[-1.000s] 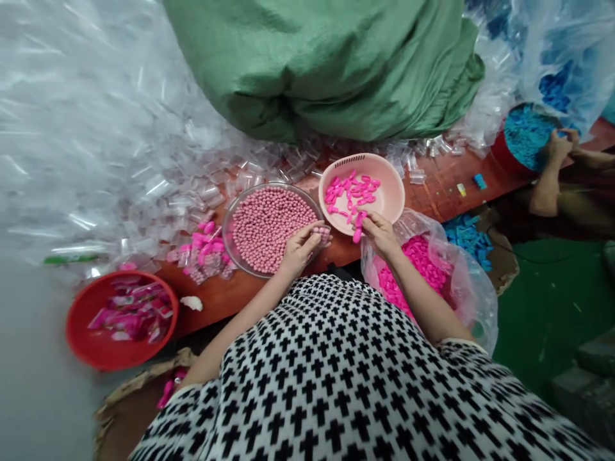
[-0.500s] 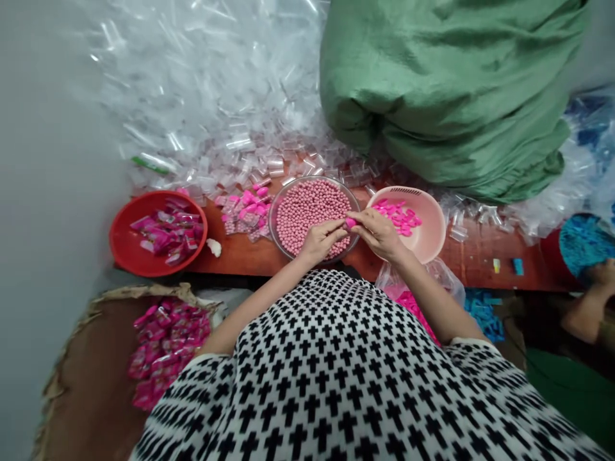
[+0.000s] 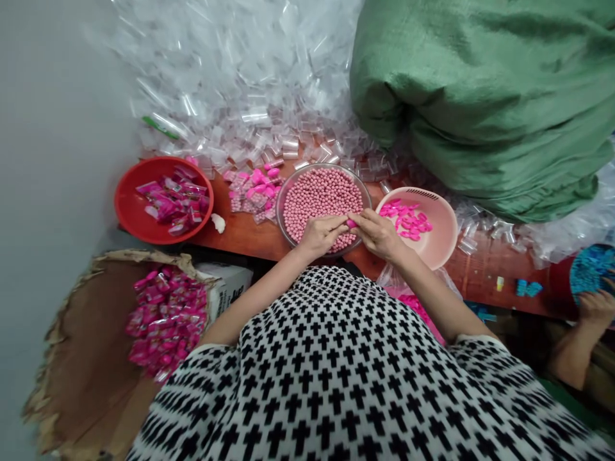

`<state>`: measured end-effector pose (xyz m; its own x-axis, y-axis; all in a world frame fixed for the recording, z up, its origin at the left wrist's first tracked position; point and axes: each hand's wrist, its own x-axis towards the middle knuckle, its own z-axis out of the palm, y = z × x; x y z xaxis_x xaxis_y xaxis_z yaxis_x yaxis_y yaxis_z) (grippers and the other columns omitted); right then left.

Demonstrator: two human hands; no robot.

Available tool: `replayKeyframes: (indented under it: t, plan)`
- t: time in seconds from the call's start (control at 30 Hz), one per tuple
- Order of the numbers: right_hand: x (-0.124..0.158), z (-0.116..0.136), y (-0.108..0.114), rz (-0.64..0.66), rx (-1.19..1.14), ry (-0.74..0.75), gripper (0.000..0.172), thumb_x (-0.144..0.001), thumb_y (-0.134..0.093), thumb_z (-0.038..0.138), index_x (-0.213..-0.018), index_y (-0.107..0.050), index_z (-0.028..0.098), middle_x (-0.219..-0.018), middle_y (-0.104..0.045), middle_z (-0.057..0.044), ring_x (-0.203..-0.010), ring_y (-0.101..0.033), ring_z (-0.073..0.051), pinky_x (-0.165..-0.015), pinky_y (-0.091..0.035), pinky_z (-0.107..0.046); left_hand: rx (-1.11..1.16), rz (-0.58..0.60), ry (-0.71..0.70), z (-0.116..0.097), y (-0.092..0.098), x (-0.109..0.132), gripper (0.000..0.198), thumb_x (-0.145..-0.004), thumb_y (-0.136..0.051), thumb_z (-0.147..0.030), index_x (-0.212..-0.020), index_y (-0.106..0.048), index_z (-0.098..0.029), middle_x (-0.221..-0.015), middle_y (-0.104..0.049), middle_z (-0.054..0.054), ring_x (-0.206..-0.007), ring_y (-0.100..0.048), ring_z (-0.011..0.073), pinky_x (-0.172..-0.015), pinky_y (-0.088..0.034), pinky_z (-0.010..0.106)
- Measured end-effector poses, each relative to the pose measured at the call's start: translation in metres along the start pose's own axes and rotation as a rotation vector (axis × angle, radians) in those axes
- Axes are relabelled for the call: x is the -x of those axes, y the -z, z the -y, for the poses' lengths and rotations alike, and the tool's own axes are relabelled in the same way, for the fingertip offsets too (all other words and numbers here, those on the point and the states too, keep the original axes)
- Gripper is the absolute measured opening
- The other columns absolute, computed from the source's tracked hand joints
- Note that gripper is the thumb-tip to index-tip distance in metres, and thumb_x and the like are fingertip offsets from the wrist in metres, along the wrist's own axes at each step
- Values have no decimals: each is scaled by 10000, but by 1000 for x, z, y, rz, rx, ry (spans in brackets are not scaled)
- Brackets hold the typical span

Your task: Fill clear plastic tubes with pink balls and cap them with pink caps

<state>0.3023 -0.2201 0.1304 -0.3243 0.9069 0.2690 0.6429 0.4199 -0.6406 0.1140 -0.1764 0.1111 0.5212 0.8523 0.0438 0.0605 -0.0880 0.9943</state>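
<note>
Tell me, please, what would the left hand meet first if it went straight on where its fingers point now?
The left hand would probably first meet the bright pink piece held in the right hand, then that hand itself; whether it touches the piece now is too small to tell.

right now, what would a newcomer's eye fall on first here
Probably the bulging green sack at upper right, beside a sprawling heap of clear plastic tubes. Next, the left hand and right hand meet at a pink piece over the bowl of pink beads, mid-picture. A red basin sits at left.
</note>
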Motion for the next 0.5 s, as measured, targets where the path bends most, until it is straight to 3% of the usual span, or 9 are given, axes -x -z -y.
replayKeyframes:
  t: [0.1,0.2,0.3,0.4,0.5]
  plan:
    - [-13,-3,4,-2,-193,-118,350,-899,-590,396,-1214,-647,253,-932,-657,-61,-865,-616,-184,-802,-537,-341,185,-13,141,5,3,-4,351,-767,-708,-454,-992,-766,-191,-908,-757,65,-782,-693,206,-730,-546,317]
    - [-22,-2,8,-30,-615,-335,446,-848,-633,499,-1233,-630,273,-1044,-698,-49,-973,-649,-199,-888,-533,-388,487,-130,260,8,5,-6,469,-702,-762,-489,-1046,-740,-170,-934,-750,73,-748,-690,195,-677,-563,319]
    - [-24,-2,5,-86,-1034,-534,531,-738,-743,513,-1200,-640,273,-1074,-712,-51,-989,-667,-204,-907,-534,-408,657,-253,294,10,10,-8,495,-658,-801,-484,-1044,-736,-181,-983,-745,74,-797,-700,191,-738,-571,327]
    - [-28,-4,-8,-135,-1202,-668,456,-605,-849,445,-993,-713,250,-963,-726,-25,-859,-680,-178,-873,-551,-390,579,-285,287,12,19,-6,450,-667,-794,-482,-999,-752,-181,-998,-748,75,-870,-700,205,-833,-557,347]
    - [-42,-4,-23,-129,-1223,-706,391,-625,-821,487,-893,-718,223,-893,-711,-16,-816,-669,-164,-825,-559,-358,336,-256,209,15,31,0,367,-743,-738,-466,-985,-762,-191,-1043,-742,74,-981,-679,223,-940,-519,372]
